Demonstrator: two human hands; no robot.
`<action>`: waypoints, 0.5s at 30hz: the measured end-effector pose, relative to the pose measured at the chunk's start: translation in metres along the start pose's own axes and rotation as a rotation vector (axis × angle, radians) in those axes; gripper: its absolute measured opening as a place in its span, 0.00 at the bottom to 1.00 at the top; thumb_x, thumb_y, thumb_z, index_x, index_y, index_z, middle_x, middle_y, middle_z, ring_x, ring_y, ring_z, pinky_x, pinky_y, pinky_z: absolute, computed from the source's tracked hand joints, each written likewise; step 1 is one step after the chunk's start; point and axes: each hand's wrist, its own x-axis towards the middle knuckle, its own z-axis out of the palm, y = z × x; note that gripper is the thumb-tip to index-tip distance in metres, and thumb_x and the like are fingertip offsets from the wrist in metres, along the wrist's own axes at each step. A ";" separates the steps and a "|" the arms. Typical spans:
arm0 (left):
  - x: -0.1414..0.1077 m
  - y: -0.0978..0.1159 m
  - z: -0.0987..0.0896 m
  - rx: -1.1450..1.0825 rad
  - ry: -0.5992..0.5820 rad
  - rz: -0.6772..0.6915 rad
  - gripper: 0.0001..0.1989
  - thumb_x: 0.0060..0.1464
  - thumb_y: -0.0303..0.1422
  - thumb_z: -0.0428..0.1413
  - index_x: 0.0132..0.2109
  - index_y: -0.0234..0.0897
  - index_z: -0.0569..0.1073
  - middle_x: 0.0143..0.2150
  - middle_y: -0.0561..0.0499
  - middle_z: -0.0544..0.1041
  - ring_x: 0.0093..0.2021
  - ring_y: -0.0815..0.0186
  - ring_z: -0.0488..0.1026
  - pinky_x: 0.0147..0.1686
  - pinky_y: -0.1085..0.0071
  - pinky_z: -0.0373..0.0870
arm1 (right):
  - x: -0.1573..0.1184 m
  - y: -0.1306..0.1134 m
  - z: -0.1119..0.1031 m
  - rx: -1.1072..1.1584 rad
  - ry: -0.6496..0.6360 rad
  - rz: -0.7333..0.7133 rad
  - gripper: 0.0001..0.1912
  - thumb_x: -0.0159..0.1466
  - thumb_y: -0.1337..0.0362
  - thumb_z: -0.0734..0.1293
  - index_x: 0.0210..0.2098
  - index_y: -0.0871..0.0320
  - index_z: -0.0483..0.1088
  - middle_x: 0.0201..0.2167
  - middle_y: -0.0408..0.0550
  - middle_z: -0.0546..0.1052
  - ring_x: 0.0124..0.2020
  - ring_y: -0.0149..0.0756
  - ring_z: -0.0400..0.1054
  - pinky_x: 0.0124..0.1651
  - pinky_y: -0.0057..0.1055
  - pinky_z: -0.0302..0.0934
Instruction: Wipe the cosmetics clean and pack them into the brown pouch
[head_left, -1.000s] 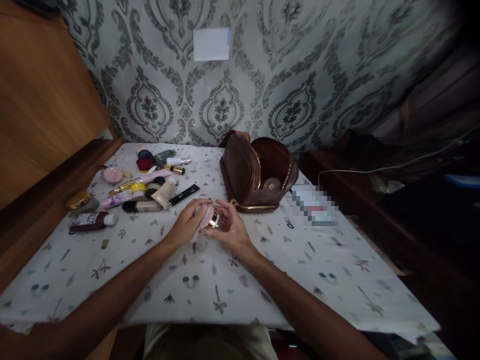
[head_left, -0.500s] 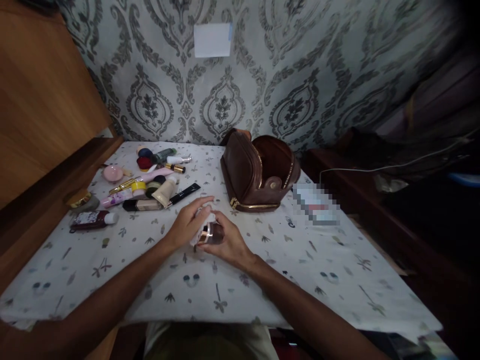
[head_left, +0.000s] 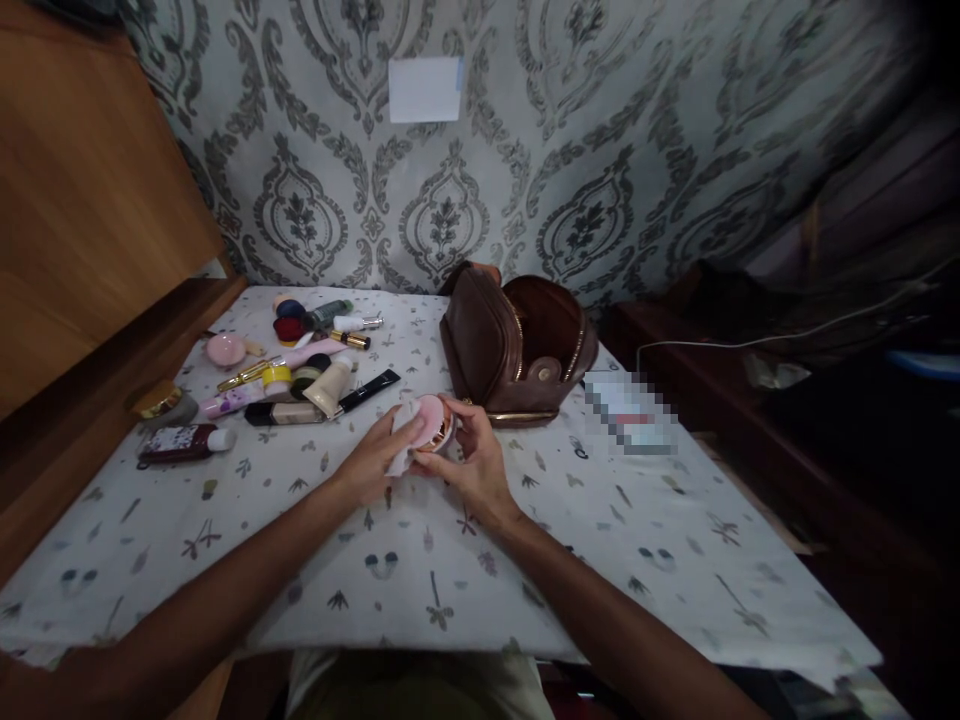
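Between my two hands, above the near middle of the table, is a small round cosmetic jar (head_left: 432, 420) with a pink top and a shiny copper-coloured band. My right hand (head_left: 478, 462) grips it by its side, thumb and fingers around the edge. In my left hand (head_left: 373, 462) a crumpled white tissue (head_left: 403, 425) is pinched, and the thumb presses it to the jar's pink face. A brown leather cosmetic bag (head_left: 484, 345) stands just beyond the hands, its zip undone and its flap gaping to the right.
Several cosmetics lie at the left: a cream tube (head_left: 328, 387), a dark red bottle with white cap (head_left: 180, 442), a pink round item (head_left: 225, 350), a black tube (head_left: 371, 389). A blurred-out flat object (head_left: 630, 412) lies right of the bag. Patterned cloth (head_left: 300, 590) covers the table.
The jar has been turned so its pink top faces up toward me. My right hand has rotated with it and risen slightly; the left hand still holds the tissue against it.
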 end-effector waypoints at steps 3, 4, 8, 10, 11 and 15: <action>0.000 -0.003 0.002 0.089 0.038 0.069 0.27 0.45 0.44 0.67 0.50 0.39 0.72 0.37 0.50 0.79 0.31 0.65 0.75 0.29 0.72 0.70 | 0.000 0.002 -0.003 -0.179 0.004 -0.047 0.33 0.50 0.57 0.78 0.52 0.54 0.65 0.56 0.54 0.70 0.59 0.47 0.63 0.60 0.46 0.59; 0.001 -0.003 0.002 0.142 0.067 0.124 0.26 0.45 0.44 0.67 0.49 0.38 0.71 0.36 0.52 0.78 0.30 0.67 0.74 0.29 0.73 0.69 | 0.000 0.002 -0.003 -0.227 0.000 -0.056 0.33 0.50 0.56 0.78 0.52 0.54 0.65 0.55 0.54 0.70 0.59 0.48 0.63 0.59 0.46 0.60; 0.006 -0.001 -0.002 0.363 0.141 0.327 0.20 0.51 0.48 0.61 0.42 0.36 0.74 0.36 0.52 0.77 0.34 0.67 0.72 0.36 0.73 0.68 | -0.004 0.002 -0.001 -0.390 -0.040 -0.103 0.35 0.52 0.54 0.76 0.55 0.55 0.64 0.52 0.54 0.71 0.54 0.48 0.65 0.56 0.47 0.62; 0.006 0.002 -0.005 0.461 0.167 0.346 0.21 0.54 0.51 0.57 0.40 0.36 0.75 0.35 0.52 0.77 0.35 0.66 0.71 0.37 0.72 0.68 | -0.005 0.001 0.000 -0.446 -0.055 -0.134 0.36 0.52 0.54 0.76 0.57 0.54 0.63 0.52 0.54 0.71 0.53 0.49 0.65 0.57 0.48 0.60; 0.005 0.003 -0.006 0.498 0.190 0.336 0.22 0.54 0.52 0.55 0.38 0.36 0.75 0.34 0.52 0.77 0.34 0.65 0.71 0.37 0.72 0.68 | -0.006 0.001 0.001 -0.454 -0.058 -0.143 0.36 0.52 0.54 0.76 0.57 0.54 0.63 0.52 0.54 0.71 0.54 0.50 0.65 0.58 0.48 0.59; 0.004 0.007 -0.007 0.556 0.255 0.258 0.27 0.54 0.57 0.52 0.38 0.35 0.77 0.32 0.50 0.78 0.35 0.61 0.72 0.38 0.69 0.68 | -0.005 0.002 0.000 -0.329 -0.100 -0.115 0.37 0.50 0.55 0.77 0.57 0.52 0.65 0.53 0.53 0.70 0.55 0.49 0.65 0.59 0.47 0.59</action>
